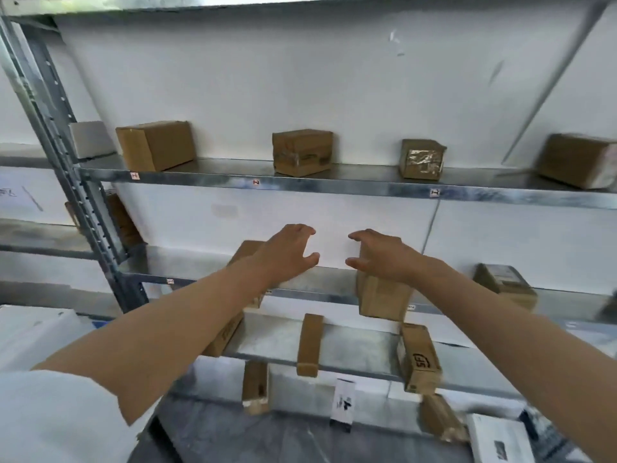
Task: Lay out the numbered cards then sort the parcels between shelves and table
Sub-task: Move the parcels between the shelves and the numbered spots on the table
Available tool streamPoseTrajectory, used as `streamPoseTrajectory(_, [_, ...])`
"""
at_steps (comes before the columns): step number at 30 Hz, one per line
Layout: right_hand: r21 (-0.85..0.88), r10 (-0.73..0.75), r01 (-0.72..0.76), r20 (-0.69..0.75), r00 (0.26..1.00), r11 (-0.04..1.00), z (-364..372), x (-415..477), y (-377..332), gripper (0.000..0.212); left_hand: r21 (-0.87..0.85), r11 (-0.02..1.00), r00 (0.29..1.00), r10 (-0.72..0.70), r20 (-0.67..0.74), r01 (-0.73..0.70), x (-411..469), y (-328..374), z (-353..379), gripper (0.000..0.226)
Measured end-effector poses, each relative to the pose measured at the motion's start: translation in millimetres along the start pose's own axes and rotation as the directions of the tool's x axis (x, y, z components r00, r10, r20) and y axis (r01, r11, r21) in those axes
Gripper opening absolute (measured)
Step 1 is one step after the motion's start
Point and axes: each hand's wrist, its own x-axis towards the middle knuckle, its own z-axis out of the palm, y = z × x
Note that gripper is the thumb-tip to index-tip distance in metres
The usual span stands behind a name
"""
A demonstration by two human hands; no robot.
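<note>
Both my arms reach up toward a metal shelf rack (334, 185). My left hand (287, 252) and my right hand (377, 253) hover in the air, palms facing each other, fingers spread, holding nothing. Several brown cardboard parcels stand on the upper shelf, among them one at the left (155, 145), a taped one (302, 152) in the middle and a smaller one (422, 158) to the right. Behind my right hand a parcel (384, 299) stands on the second shelf. A white numbered card (344, 404) stands on the table below.
More parcels sit on the third shelf, a narrow one (310, 344) and a printed one (419, 357). Small number tags (256, 182) mark the shelf edges. A grey upright post (66, 155) bounds the rack at the left. A white box (500, 439) lies at the bottom right.
</note>
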Motion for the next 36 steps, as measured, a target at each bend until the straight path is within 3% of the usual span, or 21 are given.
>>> streamPoseTrajectory(8, [0.012,0.153,-0.155,0.113,0.982,0.988,38,-118,33,0.062,-0.198,0.979,0.993,-0.028,0.118,0.051,-52,54,72,0.056])
streamPoseTrajectory(17, [0.030,0.273,-0.280,0.148,0.951,0.960,44,-204,88,0.060,-0.207,0.978,0.981,0.041,0.192,-0.001,-81,126,130,0.055])
streamPoseTrajectory(30, [0.138,0.311,-0.336,0.171,0.935,0.932,15,-260,272,0.061,-0.158,0.987,0.941,0.057,0.333,-0.004,-29,313,189,0.045])
streamPoseTrajectory(36, [0.201,0.353,-0.385,0.177,0.919,0.901,-3,-297,361,0.068,-0.119,0.991,0.939,0.101,0.329,-0.065,11,402,228,0.059])
